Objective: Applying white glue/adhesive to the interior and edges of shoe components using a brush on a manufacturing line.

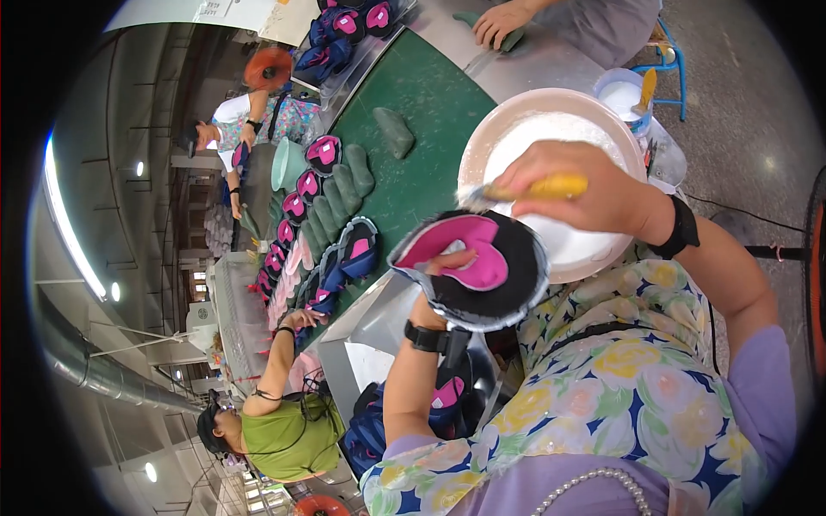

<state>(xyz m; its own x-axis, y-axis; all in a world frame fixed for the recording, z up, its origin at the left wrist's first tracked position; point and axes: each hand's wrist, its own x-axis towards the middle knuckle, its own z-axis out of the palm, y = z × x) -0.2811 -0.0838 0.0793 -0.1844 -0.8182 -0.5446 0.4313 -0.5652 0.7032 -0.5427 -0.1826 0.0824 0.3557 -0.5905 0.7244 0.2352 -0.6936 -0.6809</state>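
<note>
My left hand (427, 311) grips a shoe upper (527, 273) from below, its thumb over the pink lining. The upper is black inside, with a pale, frayed-looking edge turned up toward me. In my right hand (594, 185) is a brush (564, 186) with a yellow handle. Its bristle end is close to the upper's far edge; whether it touches, I cannot tell. Beneath my right hand stands a wide pale-pink basin (478, 142) holding white liquid (564, 138). More dark blue uppers (366, 426) lie beside my left forearm.
A green conveyor belt (439, 86) carries a lone grey shoe last (393, 132) and rows of lasts and uppers (357, 245). At right is a small pail (621, 93) with another brush. Co-workers stand along the belt's left side; another's hand (503, 24) rests on a last at the top.
</note>
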